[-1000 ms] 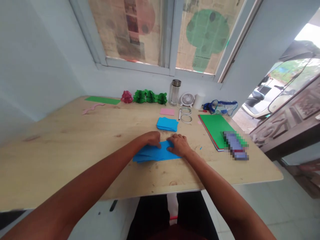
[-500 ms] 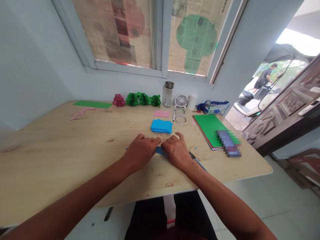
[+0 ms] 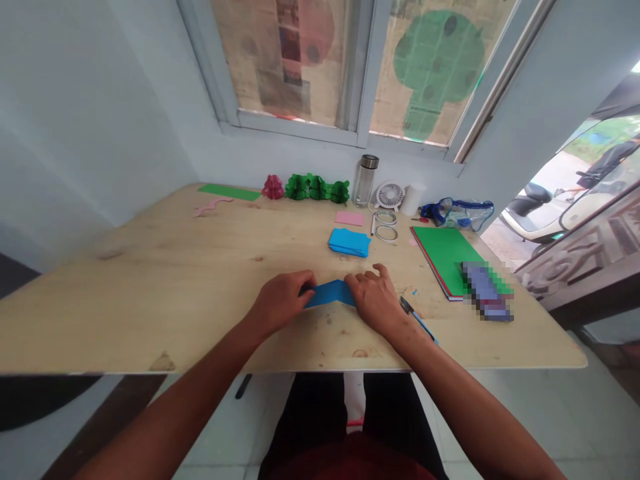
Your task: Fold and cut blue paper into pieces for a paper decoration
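A folded strip of blue paper (image 3: 330, 293) spans the gap between my hands, low over the table, with a crease peaking near its middle. My left hand (image 3: 287, 297) grips its left end between thumb and fingers. At the other end, my right hand (image 3: 373, 293) has its fingers curled over the paper, the little finger lifted. Behind the strip lies a stack of blue paper pieces (image 3: 349, 243). Close to my right wrist rests a blue-and-black pen-like tool (image 3: 417, 319) beside a few tiny blue scraps.
Along the wall stand pink (image 3: 273, 187) and green paper ornaments (image 3: 317, 189), a glass bottle (image 3: 366, 181), a small white fan (image 3: 390, 195) and a clear blue-edged pouch (image 3: 463, 213). On the right, a blurred-out item (image 3: 485, 290) lies on a green sheet (image 3: 443, 257). A wooden table (image 3: 210, 267) carries everything.
My left hand has moved away from the right along the strip, so more of the blue paper shows, bent at its middle. The camera view has turned left.
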Demonstrator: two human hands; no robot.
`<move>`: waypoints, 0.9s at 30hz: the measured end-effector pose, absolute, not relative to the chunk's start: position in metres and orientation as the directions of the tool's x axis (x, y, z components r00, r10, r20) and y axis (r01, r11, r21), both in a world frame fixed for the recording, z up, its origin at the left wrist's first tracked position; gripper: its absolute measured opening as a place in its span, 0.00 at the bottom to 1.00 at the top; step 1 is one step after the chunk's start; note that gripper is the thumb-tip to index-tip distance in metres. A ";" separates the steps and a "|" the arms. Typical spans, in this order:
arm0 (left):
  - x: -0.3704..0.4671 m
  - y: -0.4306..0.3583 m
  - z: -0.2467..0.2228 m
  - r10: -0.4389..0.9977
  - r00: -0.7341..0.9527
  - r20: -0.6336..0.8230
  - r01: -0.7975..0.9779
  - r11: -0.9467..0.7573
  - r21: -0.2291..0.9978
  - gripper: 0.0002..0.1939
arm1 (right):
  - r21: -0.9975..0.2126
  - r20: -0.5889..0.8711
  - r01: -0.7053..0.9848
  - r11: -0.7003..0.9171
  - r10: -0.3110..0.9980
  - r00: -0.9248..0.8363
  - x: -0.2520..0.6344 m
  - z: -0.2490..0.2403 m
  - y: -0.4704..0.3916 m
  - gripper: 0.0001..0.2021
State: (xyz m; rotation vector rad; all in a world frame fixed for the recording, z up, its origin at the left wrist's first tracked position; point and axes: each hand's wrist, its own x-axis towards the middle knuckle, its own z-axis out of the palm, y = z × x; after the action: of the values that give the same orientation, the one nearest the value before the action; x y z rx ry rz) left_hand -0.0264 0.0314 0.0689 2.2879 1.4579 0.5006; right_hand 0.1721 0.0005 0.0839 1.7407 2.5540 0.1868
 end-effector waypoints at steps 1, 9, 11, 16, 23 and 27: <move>-0.026 0.028 0.065 0.919 0.381 0.103 0.762 -0.376 0.528 0.07 | 0.124 0.024 0.923 0.364 0.929 -0.369 0.171 0.084 -0.001 0.15; -0.025 0.007 0.016 0.956 -0.108 0.273 0.437 -0.201 0.877 0.22 | 0.121 0.010 0.924 0.362 0.931 -0.365 0.161 0.085 -0.001 0.14; -0.021 0.004 0.009 0.943 -0.204 0.263 0.353 -0.179 0.918 0.23 | 0.124 0.005 0.925 0.358 0.932 -0.362 0.159 0.084 0.002 0.14; -0.015 0.001 0.001 0.931 -0.287 0.227 0.246 -0.157 0.957 0.21 | 0.125 0.000 0.927 0.353 0.935 -0.356 0.156 0.081 0.005 0.11; -0.006 -0.005 -0.002 0.935 -0.292 0.199 0.274 -0.117 0.954 0.16 | 0.120 0.014 0.928 0.352 0.934 -0.356 0.153 0.079 0.006 0.17; -0.002 -0.004 -0.003 0.937 -0.293 0.189 0.292 -0.100 0.951 0.17 | 0.120 0.000 0.926 0.357 0.933 -0.360 0.151 0.080 0.009 0.15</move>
State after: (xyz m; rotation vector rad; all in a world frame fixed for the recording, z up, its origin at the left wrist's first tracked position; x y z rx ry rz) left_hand -0.0024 -0.0041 -0.0026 1.3605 1.5900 1.4217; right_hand 0.1507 0.0089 0.0797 1.7368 2.5315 0.1519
